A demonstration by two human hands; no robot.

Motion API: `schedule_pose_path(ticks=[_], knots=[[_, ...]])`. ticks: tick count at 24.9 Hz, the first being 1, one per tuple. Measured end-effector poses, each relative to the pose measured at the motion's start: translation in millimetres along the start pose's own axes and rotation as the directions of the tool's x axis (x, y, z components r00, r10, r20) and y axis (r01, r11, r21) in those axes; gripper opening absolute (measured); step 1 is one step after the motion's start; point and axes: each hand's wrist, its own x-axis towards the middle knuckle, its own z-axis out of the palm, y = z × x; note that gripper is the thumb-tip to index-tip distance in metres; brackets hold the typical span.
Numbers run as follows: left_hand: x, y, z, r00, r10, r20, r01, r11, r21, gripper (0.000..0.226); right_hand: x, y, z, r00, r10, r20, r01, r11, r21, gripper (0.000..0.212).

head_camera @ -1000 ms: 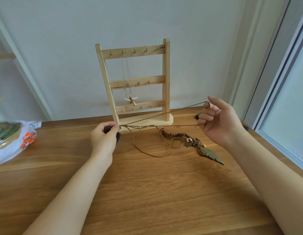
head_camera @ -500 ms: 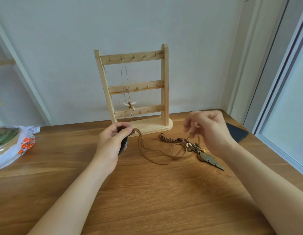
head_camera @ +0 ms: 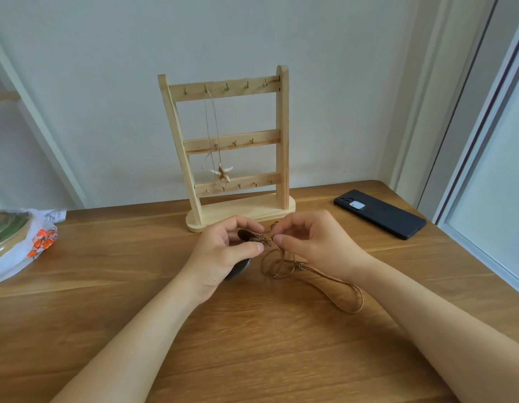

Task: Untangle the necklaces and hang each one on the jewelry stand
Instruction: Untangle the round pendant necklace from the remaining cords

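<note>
Left hand (head_camera: 223,251): fingers curled, thumb and forefinger pinching the knotted top of the brown cord necklace (head_camera: 348,289).
Right hand (head_camera: 316,245): thumb and forefinger pinching the same cord, just beside the left fingertips, at 3 o'clock of the knot.
Cord position: on the table (head_camera: 252,344) at 6 o'clock of the jewelry stand (head_camera: 282,141); slack loops trail toward 4 o'clock under the right wrist.
Pendant (head_camera: 237,271): dark and round, partly showing beneath the left palm.
Stand: upright at 12 o'clock of the hands, with three rails of hooks.
Already hung: a starfish necklace (head_camera: 222,173), on a top-rail hook; most other hooks are free.
Step in hand: judged to be loosening the tangle near the pendant; hanging of this cord not yet begun.
Next move calls for: small, gentle pulls at the knot, with the pendant steadied, until the loop opens wide enough for a hook.
Not determined: whether another necklace lies behind the hands.
Surface: wooden table, grain running left to right.
Other items: black phone (head_camera: 380,213) face down at 2 o'clock; plastic bag (head_camera: 17,245) at 9 o'clock, by the table edge.
Room: pale wall (head_camera: 107,82) behind the stand; window frame (head_camera: 485,141) at 3 o'clock.
</note>
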Motion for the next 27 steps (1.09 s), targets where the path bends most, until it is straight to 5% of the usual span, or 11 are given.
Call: schedule_pose_path(ticks=[6,27], knots=[[2.0,-2.6,-2.5,0.999,-0.031,-0.021,0.034,0.986,0.162,0.012,-0.6,-0.3,2.8,1.0,0.011,0.016,-0.011,1.0,0.013,0.008],[2.8,-3.2,-6.8,0.994,-0.067,0.081,0.047,0.972,0.231,0.017,-2.1,2.2,5.5,0.991,-0.02,-0.135,-0.016,0.965,-0.264,0.028]])
